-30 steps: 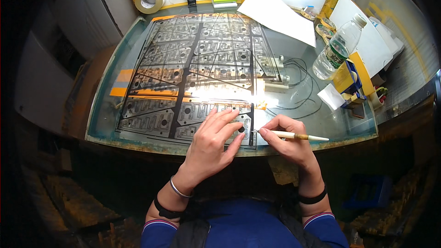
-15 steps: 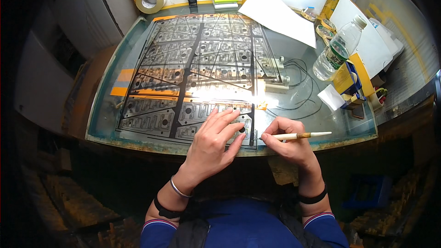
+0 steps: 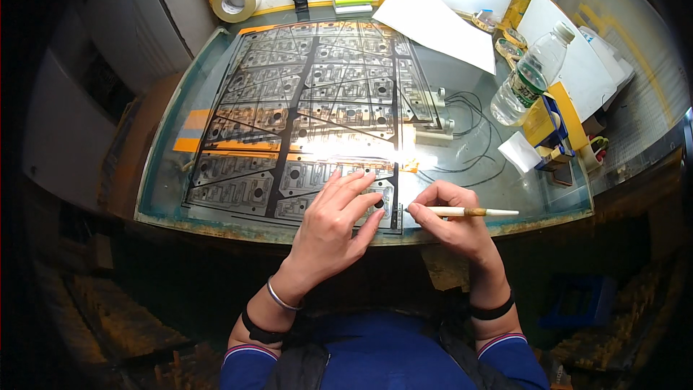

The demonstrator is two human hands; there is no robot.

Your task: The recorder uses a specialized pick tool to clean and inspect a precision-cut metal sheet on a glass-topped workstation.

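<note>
A large transparent film sheet (image 3: 249, 76) with black circuit-like patterns lies on a glass-topped light table (image 3: 476, 202). Across the sheet's near right part rests my left hand (image 3: 336, 218), fingers spread and slightly bent, holding nothing. My right hand (image 3: 455, 222) pinches a slim white and tan pen-like tool (image 3: 476, 211), perhaps a fine brush. Its tip points left at the sheet's lower right edge; whether it touches there I cannot tell. Orange strips (image 3: 189, 142) show beneath the film, and bright light glares through just beyond my left fingertips.
Toward the right stand a clear plastic bottle (image 3: 530, 76) and a blue and yellow tape dispenser (image 3: 554, 126), beside a folded white paper (image 3: 520, 152). Dark cables (image 3: 476, 112) lie under the glass. At the back are a tape roll (image 3: 237, 1) and a white sheet (image 3: 440, 25).
My right hand and the pen-like tool have shifted very slightly left. My left hand stays in place on the film.
</note>
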